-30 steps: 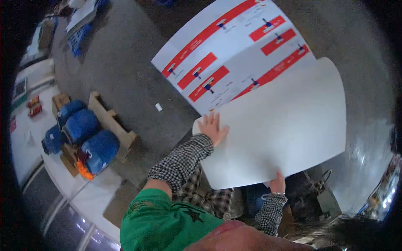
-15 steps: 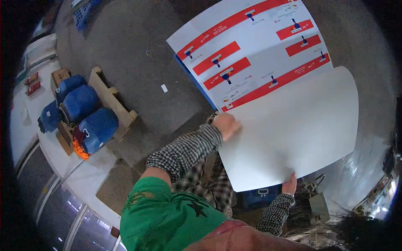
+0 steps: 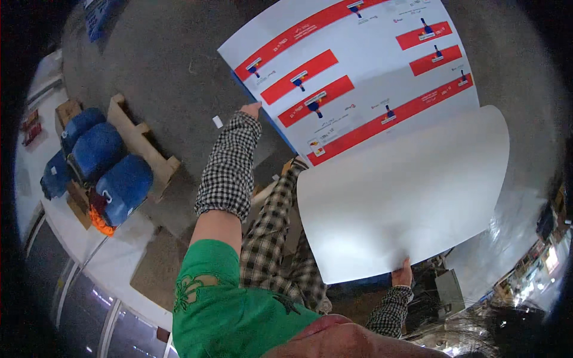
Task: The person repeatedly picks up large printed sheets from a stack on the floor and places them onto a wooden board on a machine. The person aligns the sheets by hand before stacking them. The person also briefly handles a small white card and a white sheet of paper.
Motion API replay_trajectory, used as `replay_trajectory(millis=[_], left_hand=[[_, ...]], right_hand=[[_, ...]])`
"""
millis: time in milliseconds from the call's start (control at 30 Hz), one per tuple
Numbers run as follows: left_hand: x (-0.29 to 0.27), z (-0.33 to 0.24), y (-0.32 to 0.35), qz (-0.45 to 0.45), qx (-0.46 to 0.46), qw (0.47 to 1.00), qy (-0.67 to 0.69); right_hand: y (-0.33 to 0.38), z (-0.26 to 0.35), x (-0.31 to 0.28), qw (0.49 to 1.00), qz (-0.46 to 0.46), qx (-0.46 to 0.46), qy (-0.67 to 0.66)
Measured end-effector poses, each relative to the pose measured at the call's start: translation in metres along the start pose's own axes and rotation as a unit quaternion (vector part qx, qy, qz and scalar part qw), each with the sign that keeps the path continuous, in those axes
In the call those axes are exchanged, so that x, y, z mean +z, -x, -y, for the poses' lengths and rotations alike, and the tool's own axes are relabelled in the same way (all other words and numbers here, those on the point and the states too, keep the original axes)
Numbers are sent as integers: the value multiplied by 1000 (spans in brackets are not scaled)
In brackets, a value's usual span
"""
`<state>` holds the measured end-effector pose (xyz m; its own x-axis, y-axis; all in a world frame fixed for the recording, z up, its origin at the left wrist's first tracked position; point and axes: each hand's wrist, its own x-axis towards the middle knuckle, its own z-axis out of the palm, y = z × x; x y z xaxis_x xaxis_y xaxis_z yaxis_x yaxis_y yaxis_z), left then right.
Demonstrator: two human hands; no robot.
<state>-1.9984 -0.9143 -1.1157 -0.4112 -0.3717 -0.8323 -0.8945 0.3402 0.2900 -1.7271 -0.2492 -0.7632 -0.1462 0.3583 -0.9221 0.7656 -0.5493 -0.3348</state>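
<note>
The big white sheet point(image 3: 406, 197) I'm handling hangs out in front of me, over a stack of printed sheets point(image 3: 358, 65) with red bars and small blue marks. I judge it thin, light and floppy: its right edge bows upward in a long curve rather than lying flat, so it will sag, catch air and crease if it is pinched hard or bent sharply. The surface looks smooth, maybe glossy, so fingers could slip. The edges and corners are the sensible places to hold, with two grips set wide apart to keep it from folding on itself.

My right hand point(image 3: 402, 275) is closed on the near edge of the sheet, fingers pinching the margin. My left hand point(image 3: 250, 110) reaches far out to the left corner of the printed stack; only its fingertips show past the checked sleeve point(image 3: 230, 164), so I cannot tell how far open it is or whether it grips anything.

The stack's left edge runs diagonally, with a blue layer just under it. To the left lies open grey floor point(image 3: 161, 65), good room for swinging the sheet. Further left, blue jugs point(image 3: 98, 167) sit on a wooden pallet point(image 3: 146, 149), well apart. Near right, cluttered gear crowds the sheet's corner.
</note>
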Motion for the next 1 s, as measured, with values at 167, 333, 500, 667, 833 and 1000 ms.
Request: replay_trajectory(millis=[167,333,500,667,833,1000], left_hand=[[31,-90,17,55,-101,990,-81],[16,-91,78,-39,-8,931,363],[5,-160,241,-44,278,943,178],[26,-168,358,175,494,851,-36],[62,-128,381,341,637,671,-168],[89,-102,387,395,649,565,-322]], right_hand=[[13,2,-5,998,-57,-17,-16],[5,3,4,987,9,-84,134],[4,3,21,997,52,-40,-31],[1,4,23,1000,24,4,-9],[-35,-34,-53,945,99,-189,249],[-35,-25,-51,989,104,-100,16]])
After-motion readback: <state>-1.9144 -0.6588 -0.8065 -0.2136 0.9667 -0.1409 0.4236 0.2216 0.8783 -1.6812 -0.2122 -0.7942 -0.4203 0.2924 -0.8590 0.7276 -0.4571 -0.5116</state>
